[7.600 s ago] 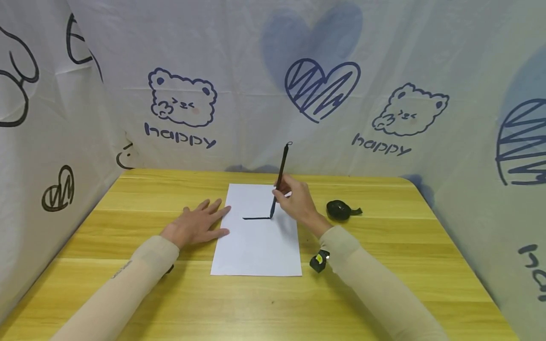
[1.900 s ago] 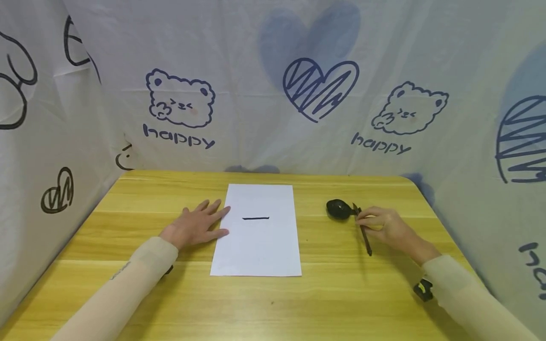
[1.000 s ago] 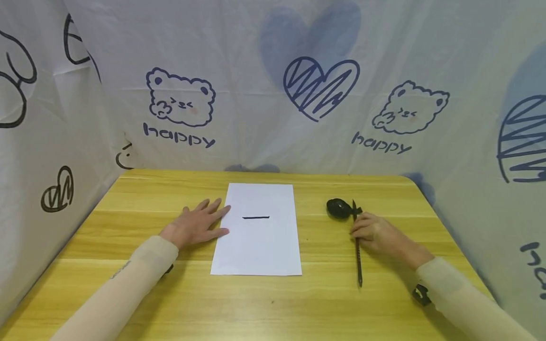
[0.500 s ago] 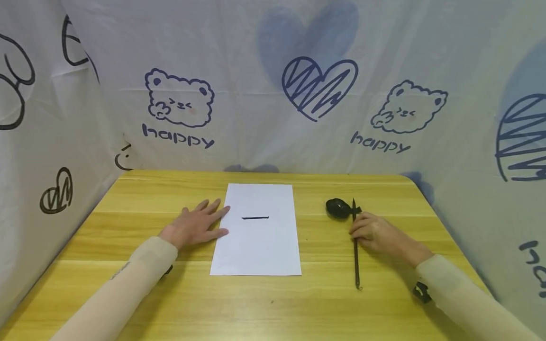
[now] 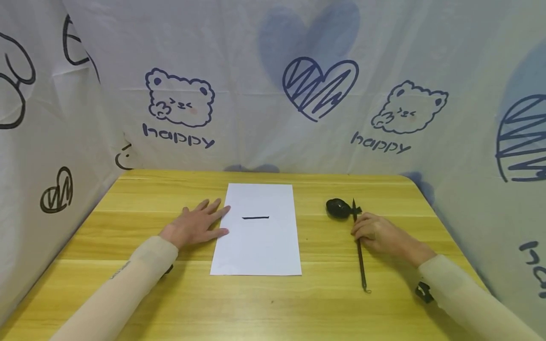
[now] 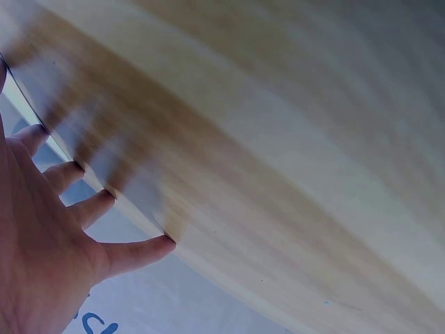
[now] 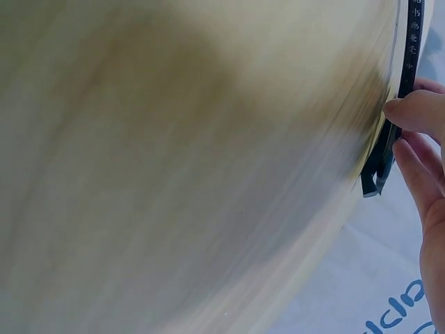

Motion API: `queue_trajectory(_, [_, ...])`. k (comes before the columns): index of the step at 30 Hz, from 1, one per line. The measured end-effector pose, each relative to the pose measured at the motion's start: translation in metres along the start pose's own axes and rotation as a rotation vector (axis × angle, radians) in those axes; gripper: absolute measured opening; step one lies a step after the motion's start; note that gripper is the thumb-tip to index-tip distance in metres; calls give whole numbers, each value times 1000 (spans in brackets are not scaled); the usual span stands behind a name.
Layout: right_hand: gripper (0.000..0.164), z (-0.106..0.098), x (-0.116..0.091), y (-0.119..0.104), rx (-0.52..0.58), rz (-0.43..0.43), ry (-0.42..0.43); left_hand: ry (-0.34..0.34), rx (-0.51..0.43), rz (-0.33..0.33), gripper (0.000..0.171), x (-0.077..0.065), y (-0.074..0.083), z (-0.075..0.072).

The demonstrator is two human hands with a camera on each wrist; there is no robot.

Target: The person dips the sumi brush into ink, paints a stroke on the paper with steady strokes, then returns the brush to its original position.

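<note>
A white sheet of paper (image 5: 260, 251) lies on the table with one short black horizontal stroke (image 5: 255, 218) on its upper half. My left hand (image 5: 194, 225) lies spread on the table, its thumb and a fingertip over the sheet's left edge. To the right, my right hand (image 5: 377, 234) pinches a dark calligraphy brush (image 5: 361, 265) along its upper shaft. The brush points away from me, its tip crossing the short stem of a rounded black ink dish (image 5: 338, 208). In the right wrist view the thumb and fingers hold the brush (image 7: 411, 49), which carries pale characters.
The yellow wooden table (image 5: 273, 308) meets a white printed cloth (image 5: 247, 113) at the back, with more cloth at both sides. A black wrist device (image 5: 424, 292) shows below the right sleeve.
Earlier the brush drew at the stroke's right end; my right hand has since carried it right to the ink dish. Lately its tail end has swung slightly right. My left hand stays put.
</note>
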State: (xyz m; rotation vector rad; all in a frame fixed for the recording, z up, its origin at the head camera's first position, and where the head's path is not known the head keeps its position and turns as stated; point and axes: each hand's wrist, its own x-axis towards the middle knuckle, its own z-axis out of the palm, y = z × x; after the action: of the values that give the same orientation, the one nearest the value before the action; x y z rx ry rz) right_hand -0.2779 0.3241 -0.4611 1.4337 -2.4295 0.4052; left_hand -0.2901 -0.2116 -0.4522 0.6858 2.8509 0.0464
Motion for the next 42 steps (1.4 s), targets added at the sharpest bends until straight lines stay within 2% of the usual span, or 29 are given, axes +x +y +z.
queue_trajectory(24, [35,-2,-6,7,9,-56,52,-3,1,12,80,-2,3,-1])
queue_trajectory(34, [35,-4,-3,5,15,-35,54,5,-5,14,79,-2,2,0])
queue_trajectory(42, [41,-4,2,5,-16,-64,57,18,8,17,80,-3,2,-1])
